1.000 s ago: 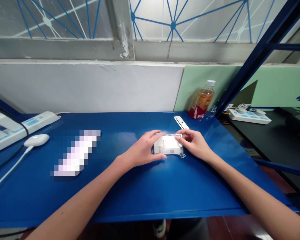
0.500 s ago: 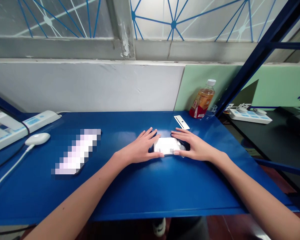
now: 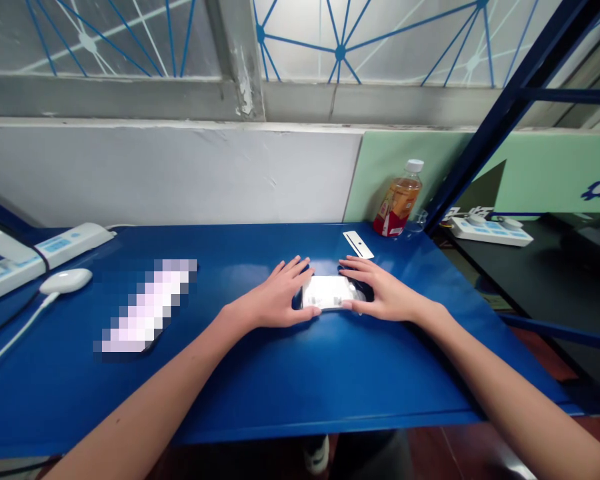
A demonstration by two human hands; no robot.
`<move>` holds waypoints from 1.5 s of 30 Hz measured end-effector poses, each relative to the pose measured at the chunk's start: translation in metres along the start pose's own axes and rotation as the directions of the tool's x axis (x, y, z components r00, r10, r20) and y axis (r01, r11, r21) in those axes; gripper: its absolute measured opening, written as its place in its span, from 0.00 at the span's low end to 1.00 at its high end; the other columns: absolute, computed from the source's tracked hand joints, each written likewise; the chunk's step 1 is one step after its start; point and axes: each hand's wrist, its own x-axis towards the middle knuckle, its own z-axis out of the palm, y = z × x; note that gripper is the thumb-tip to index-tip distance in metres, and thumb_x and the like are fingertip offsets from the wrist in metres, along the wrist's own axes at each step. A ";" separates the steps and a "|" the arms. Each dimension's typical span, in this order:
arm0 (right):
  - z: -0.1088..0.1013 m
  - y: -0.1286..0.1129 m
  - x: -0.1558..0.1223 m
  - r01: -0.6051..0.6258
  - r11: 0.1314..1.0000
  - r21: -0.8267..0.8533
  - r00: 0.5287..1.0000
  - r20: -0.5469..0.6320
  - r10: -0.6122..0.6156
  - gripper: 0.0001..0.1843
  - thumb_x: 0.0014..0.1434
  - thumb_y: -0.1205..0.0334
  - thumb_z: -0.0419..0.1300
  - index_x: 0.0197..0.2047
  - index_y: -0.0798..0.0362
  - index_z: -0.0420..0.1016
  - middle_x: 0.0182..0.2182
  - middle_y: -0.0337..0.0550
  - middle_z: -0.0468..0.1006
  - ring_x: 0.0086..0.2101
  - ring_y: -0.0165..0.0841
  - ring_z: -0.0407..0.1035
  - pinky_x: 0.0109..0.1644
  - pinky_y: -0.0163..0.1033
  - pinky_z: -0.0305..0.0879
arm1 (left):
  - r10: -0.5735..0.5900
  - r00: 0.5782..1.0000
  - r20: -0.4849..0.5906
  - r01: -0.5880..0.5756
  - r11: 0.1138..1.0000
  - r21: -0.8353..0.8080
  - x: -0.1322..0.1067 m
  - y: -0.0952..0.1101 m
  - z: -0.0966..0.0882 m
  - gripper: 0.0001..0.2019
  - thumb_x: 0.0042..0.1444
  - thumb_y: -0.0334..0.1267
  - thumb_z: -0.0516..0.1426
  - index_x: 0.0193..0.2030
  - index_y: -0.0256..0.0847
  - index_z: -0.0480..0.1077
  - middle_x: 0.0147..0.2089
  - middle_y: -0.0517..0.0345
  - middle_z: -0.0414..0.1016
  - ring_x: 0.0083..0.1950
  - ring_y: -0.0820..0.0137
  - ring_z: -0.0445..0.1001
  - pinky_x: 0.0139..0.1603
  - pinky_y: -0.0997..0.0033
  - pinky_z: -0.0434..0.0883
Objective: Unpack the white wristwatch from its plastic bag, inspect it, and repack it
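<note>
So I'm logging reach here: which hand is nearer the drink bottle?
Right. The right hand lies below the bottle, at the white packet; the left hand sits farther left.

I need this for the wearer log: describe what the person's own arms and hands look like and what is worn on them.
Both forearms are bare right to the frame's edge: no sleeves show. The left hand and right hand wear no gloves, and no rings, watch or wristbands are visible. No cables or markings run along either arm.
</note>
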 end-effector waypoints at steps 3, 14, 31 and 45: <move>0.007 -0.006 0.001 -0.028 1.000 0.012 0.998 -0.050 0.029 0.35 0.61 0.43 0.59 0.61 0.63 0.70 0.62 0.62 0.67 0.65 0.53 0.55 0.66 0.59 0.57 | 0.008 1.000 -0.028 -0.008 1.000 -0.005 0.003 0.005 0.003 0.40 0.64 0.62 0.47 0.74 0.37 0.46 0.76 0.42 0.39 0.76 0.52 0.35 0.71 0.44 0.39; 0.002 -0.001 0.002 0.054 0.994 0.091 0.998 0.036 -0.057 0.23 0.70 0.58 0.45 0.62 0.53 0.70 0.63 0.47 0.68 0.68 0.47 0.50 0.69 0.60 0.51 | 0.005 1.000 0.001 -0.005 1.000 0.017 0.004 0.005 0.005 0.39 0.62 0.62 0.50 0.72 0.38 0.51 0.75 0.39 0.42 0.76 0.51 0.36 0.71 0.43 0.40; -0.005 0.024 -0.003 0.098 0.994 0.053 0.990 -0.108 -0.092 0.15 0.60 0.67 0.58 0.48 0.47 0.80 0.52 0.49 0.77 0.58 0.46 0.65 0.61 0.57 0.64 | 0.027 0.995 -0.098 -0.025 0.999 0.026 0.002 0.007 0.004 0.34 0.59 0.51 0.55 0.66 0.32 0.59 0.72 0.35 0.52 0.74 0.47 0.45 0.71 0.42 0.46; -0.006 0.013 -0.002 0.053 0.985 0.162 0.997 -0.072 -0.042 0.17 0.56 0.59 0.66 0.49 0.47 0.81 0.56 0.49 0.75 0.61 0.51 0.63 0.63 0.60 0.60 | 0.028 0.990 -0.141 -0.030 0.999 -0.015 0.011 0.011 0.013 0.33 0.62 0.55 0.53 0.67 0.35 0.57 0.71 0.37 0.56 0.74 0.48 0.44 0.70 0.39 0.45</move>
